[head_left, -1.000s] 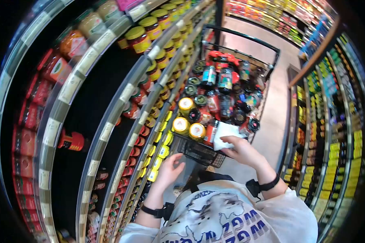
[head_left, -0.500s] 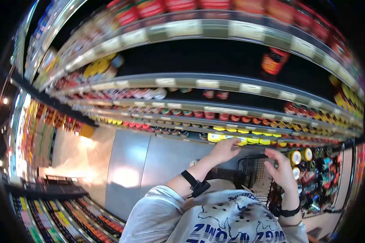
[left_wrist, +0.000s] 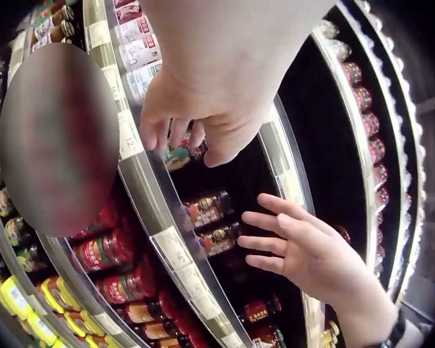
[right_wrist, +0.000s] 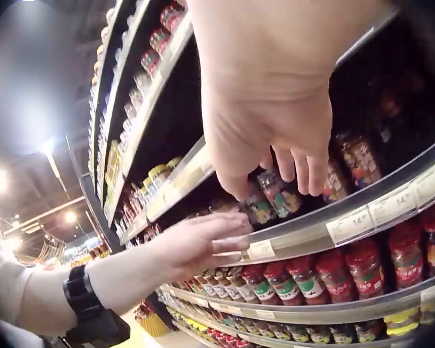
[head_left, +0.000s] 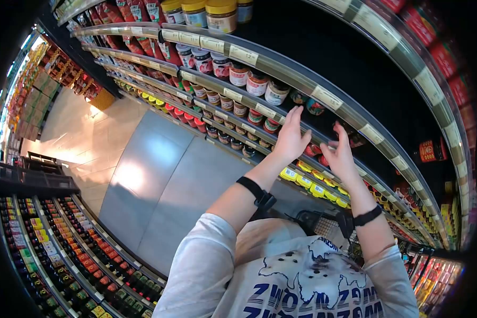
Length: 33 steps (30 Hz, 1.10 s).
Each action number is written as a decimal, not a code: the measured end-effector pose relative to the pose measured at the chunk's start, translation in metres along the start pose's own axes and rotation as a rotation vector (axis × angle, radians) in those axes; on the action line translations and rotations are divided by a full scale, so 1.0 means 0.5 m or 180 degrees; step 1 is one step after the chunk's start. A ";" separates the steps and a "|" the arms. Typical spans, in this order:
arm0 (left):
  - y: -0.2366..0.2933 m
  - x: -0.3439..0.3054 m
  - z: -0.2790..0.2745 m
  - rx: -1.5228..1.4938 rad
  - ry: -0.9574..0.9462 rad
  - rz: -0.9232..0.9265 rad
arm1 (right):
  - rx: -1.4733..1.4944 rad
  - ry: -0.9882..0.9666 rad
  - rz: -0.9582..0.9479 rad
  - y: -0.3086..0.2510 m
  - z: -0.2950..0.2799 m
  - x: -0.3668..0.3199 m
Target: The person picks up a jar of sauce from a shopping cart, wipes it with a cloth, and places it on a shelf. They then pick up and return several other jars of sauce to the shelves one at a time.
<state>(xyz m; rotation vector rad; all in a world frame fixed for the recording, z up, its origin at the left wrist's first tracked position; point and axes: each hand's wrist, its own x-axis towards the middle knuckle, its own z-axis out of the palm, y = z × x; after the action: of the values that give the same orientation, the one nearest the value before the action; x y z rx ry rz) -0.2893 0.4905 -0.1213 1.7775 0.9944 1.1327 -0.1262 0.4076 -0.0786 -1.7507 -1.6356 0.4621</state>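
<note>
In the head view my left hand (head_left: 291, 139) and right hand (head_left: 340, 159) reach side by side towards a shelf of jars, both holding nothing. The left fingers are extended at the shelf's front edge. My right fingers are spread and slightly bent. Closest to them stand small dark jars with green labels (head_left: 315, 107), on the shelf under a long price rail. In the left wrist view a green-labelled jar (left_wrist: 185, 154) sits just behind my left fingertips. The right wrist view has a similar jar (right_wrist: 279, 196) partly hidden behind my right fingers.
White-labelled jars (head_left: 257, 84) stand left of the hands on the same shelf. A red-labelled jar (head_left: 432, 150) is on the shelf above, at right. Yellow-topped packs (head_left: 303, 180) line a lower shelf. Part of the cart (head_left: 328, 229) shows beside my body; another stocked shelf (head_left: 63, 249) stands across the aisle.
The view has turned from the jar-filled cart to the shelf. My right hand has left the white item on the cart, and both hands have risen to the shelf front.
</note>
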 end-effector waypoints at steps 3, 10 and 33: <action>-0.015 0.043 0.014 0.0113 0.0315 0.0062 | -0.0222 0.0215 0.0190 -0.007 0.036 0.060; -0.014 0.092 0.023 -0.0291 0.0008 -0.0626 | -0.1299 0.0417 0.0202 0.002 0.063 0.147; -0.062 0.162 0.092 -0.0112 0.0737 -0.0894 | -0.2191 -0.0153 0.1047 0.017 0.072 0.248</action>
<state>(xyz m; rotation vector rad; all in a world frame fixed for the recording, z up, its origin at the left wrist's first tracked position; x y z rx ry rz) -0.2285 0.5663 -0.1371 1.4457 1.3072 1.1835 -0.1262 0.5369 -0.0857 -2.5515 -1.6569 0.0748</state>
